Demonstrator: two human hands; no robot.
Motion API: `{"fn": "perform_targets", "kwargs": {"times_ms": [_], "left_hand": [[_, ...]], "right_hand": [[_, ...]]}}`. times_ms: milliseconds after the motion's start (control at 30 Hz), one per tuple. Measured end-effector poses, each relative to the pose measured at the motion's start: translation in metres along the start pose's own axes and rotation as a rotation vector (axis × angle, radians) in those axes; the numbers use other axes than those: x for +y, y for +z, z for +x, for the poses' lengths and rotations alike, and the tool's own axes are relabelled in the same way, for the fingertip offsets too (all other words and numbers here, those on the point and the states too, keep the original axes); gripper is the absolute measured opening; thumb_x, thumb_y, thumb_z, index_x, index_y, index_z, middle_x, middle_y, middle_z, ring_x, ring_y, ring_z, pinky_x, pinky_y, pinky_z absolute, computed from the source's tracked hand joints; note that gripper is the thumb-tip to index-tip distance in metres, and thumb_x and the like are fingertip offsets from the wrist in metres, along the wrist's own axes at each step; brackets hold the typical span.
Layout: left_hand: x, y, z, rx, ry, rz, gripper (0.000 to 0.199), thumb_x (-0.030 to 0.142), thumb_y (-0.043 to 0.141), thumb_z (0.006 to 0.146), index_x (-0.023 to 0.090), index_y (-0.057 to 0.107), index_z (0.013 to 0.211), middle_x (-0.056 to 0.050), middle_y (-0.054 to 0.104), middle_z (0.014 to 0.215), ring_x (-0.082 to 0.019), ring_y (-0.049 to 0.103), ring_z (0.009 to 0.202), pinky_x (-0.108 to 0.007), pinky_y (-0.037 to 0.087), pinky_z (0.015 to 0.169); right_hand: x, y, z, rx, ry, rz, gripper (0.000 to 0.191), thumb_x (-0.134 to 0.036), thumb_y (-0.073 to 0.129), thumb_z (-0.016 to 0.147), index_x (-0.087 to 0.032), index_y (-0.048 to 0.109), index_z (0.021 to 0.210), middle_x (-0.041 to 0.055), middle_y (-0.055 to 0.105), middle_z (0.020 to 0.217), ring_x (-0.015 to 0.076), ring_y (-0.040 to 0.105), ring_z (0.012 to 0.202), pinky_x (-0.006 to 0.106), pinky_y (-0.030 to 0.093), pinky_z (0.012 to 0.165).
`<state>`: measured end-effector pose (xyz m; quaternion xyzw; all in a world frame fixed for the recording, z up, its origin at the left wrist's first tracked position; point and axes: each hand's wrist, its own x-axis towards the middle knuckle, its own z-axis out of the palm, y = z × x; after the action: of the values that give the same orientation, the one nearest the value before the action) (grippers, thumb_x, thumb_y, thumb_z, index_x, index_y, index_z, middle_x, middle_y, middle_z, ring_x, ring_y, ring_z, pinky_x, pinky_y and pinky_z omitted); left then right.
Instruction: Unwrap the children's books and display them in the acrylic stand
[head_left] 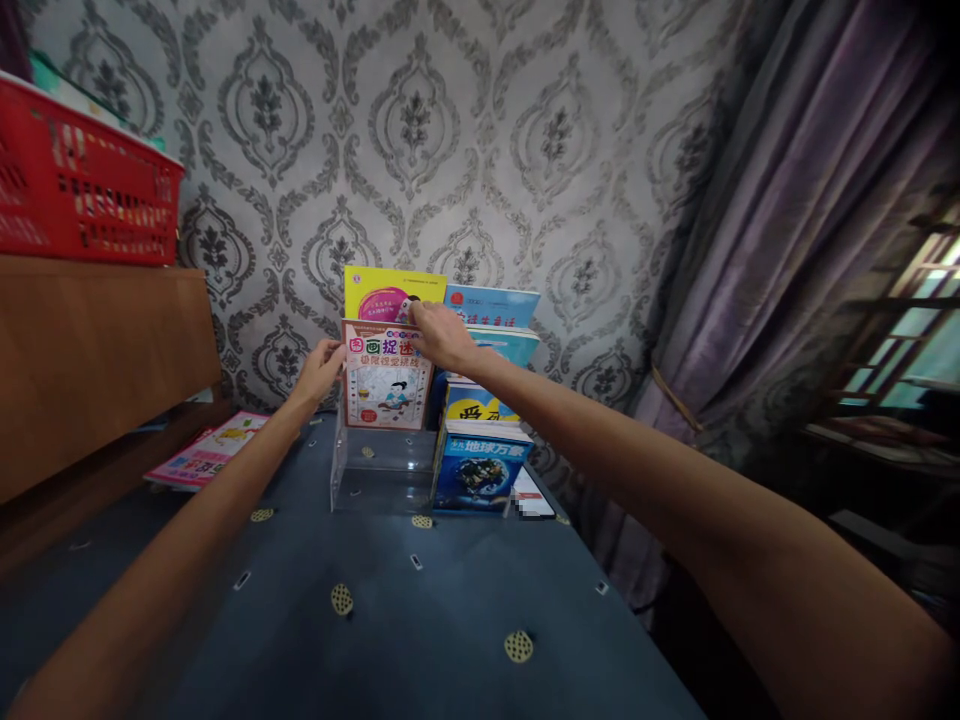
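Note:
A clear tiered rack (382, 485) stands on the dark blue tablecloth. In its left column, a book with a brown-edged cover (388, 385) stands in front of a yellow book (394, 285). My right hand (444, 335) has its fingers closed at the top right corner of the brown-edged book. At that book's left edge is my left hand (322, 368), fingers bent and touching or very near it. The right column holds a dark blue globe book (480, 475), a yellow-and-blue book (484, 402) and light blue books (499, 300) behind.
Pink magazines (206, 450) lie left of the rack. A red basket (90, 190) sits on a wooden cabinet (105, 350) at the left. A phone (534, 496) lies right of the rack; a purple curtain (720, 250) hangs at the right.

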<state>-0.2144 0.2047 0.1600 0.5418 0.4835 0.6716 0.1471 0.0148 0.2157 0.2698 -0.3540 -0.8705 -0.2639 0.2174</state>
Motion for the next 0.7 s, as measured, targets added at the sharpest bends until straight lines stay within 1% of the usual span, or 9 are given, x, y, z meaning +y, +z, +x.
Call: {"fn": "perform_targets", "kwargs": {"times_ms": [133,200,300,433,533,633,700], "left_hand": [[0.003,-0.003,-0.003,-0.007,-0.002,-0.053,0.033,0.051,0.054,0.085,0.020,0.060,0.094,-0.002,0.065,0.086,-0.016,0.061,0.082,-0.022,0.048,0.058],[0.003,-0.003,-0.003,-0.009,-0.006,-0.069,0.037,0.055,0.054,0.085,0.019,0.061,0.092,-0.003,0.065,0.088,-0.016,0.062,0.081,-0.021,0.048,0.057],[0.005,-0.002,-0.003,-0.009,-0.020,-0.084,0.046,0.062,0.051,0.086,0.018,0.062,0.093,-0.005,0.067,0.088,-0.017,0.062,0.079,-0.022,0.047,0.055],[0.009,-0.001,-0.005,-0.041,-0.024,-0.080,0.064,0.072,0.042,0.086,0.015,0.065,0.103,-0.009,0.071,0.091,-0.020,0.064,0.082,-0.025,0.047,0.058],[0.010,0.000,-0.006,-0.071,-0.022,-0.074,0.072,0.078,0.039,0.084,0.015,0.067,0.105,-0.010,0.072,0.092,-0.022,0.064,0.084,-0.027,0.047,0.059],[0.009,0.000,-0.007,-0.095,-0.019,-0.059,0.073,0.079,0.042,0.081,0.015,0.068,0.104,-0.011,0.072,0.095,-0.022,0.063,0.085,-0.026,0.047,0.057],[0.008,0.001,-0.007,-0.088,-0.021,-0.047,0.074,0.080,0.042,0.081,0.015,0.070,0.103,-0.011,0.072,0.096,-0.022,0.063,0.086,-0.026,0.047,0.056]], "right_hand": [[-0.006,-0.003,-0.005,0.028,0.004,-0.021,0.035,-0.014,0.052,0.088,-0.010,0.053,0.122,0.0187,0.065,0.117,0.0313,0.057,0.106,0.039,0.044,0.085],[-0.009,-0.005,-0.007,0.025,0.010,-0.024,0.033,-0.017,0.054,0.089,-0.010,0.054,0.122,0.0189,0.066,0.118,0.0315,0.059,0.106,0.038,0.045,0.084],[-0.010,-0.009,-0.006,-0.011,0.002,-0.011,0.028,-0.025,0.057,0.091,-0.014,0.059,0.117,0.0165,0.068,0.116,0.0310,0.061,0.106,0.036,0.046,0.081],[-0.009,-0.012,-0.002,-0.060,0.000,0.021,0.022,-0.032,0.058,0.091,-0.020,0.066,0.108,0.0126,0.071,0.111,0.0288,0.063,0.102,0.034,0.047,0.078],[-0.010,-0.013,-0.001,-0.071,-0.007,0.026,0.020,-0.032,0.059,0.090,-0.020,0.069,0.102,0.0120,0.071,0.112,0.0281,0.063,0.104,0.033,0.047,0.078],[-0.012,-0.014,-0.002,-0.083,-0.028,0.032,0.018,-0.032,0.060,0.089,-0.020,0.072,0.096,0.0116,0.071,0.112,0.0280,0.063,0.103,0.032,0.046,0.075],[-0.012,-0.015,-0.003,-0.088,-0.042,0.037,0.017,-0.030,0.059,0.090,-0.020,0.072,0.094,0.0109,0.071,0.110,0.0270,0.063,0.101,0.032,0.045,0.074]]}}
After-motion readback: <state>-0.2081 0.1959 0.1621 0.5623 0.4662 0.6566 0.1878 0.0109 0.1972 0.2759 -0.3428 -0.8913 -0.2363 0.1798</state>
